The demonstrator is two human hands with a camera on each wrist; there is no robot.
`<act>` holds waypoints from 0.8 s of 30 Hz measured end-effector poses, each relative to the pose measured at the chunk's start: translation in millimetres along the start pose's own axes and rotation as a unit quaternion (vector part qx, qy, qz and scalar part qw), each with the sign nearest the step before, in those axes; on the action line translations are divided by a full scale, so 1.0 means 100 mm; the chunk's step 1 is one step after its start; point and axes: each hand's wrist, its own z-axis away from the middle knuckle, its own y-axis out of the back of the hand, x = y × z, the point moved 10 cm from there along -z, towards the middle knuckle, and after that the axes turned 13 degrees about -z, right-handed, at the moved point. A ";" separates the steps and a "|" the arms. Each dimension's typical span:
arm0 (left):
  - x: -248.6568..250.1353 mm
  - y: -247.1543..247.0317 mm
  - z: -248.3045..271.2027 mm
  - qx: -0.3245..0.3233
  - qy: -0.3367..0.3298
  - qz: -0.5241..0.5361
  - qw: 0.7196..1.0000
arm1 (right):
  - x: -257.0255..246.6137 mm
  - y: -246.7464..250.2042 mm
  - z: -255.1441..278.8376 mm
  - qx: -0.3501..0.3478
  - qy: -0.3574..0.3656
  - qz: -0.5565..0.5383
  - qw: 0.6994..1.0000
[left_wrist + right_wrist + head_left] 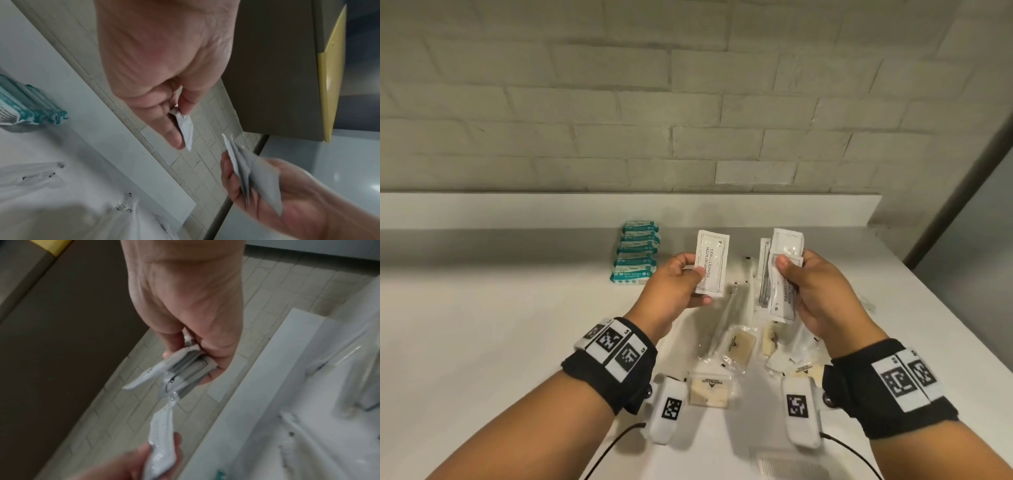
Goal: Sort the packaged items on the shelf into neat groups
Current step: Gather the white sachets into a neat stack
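A white shampoo sachet (710, 263) stands upright above the shelf (517, 308), apart from a fanned bunch of sachets (783, 274). Teal packets (636, 257) lie stacked in a row; clear-wrapped items (726, 346) lie scattered nearer.

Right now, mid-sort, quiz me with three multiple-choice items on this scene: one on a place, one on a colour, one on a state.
1. Where is the stack of wipe packs?
A. left of both hands
B. right of both hands
C. in the right hand

2. What colour are the wipe packs?
A. red
B. teal and white
C. black

3. What is the left hand doing?
A. resting flat
B. pinching one sachet
C. hanging empty

Answers: 1 A, they lie on the shelf left of the hands. 2 B, teal wrappers show. 3 B, thumb and fingers pinch it.
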 end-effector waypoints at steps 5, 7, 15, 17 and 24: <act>0.21 -0.01 0.02 -0.025 -0.090 -0.276 0.957 | -0.31 -0.48 0.12 -0.153 0.027 0.150 0.976; 0.30 -0.12 0.03 -0.070 -0.115 -0.336 0.932 | -0.28 -0.68 0.18 -0.217 0.025 0.315 0.924; 0.30 -0.07 -0.05 -0.040 -0.048 0.093 0.994 | -0.02 -0.66 0.04 -0.119 0.016 0.148 0.982; 0.23 -0.27 0.04 -0.099 -0.057 0.081 0.990 | 0.02 -0.66 0.04 -0.077 0.026 0.177 0.981; 0.09 -0.35 0.06 -0.098 -0.007 0.151 0.984 | 0.21 -0.85 0.17 -0.129 -0.058 0.153 0.978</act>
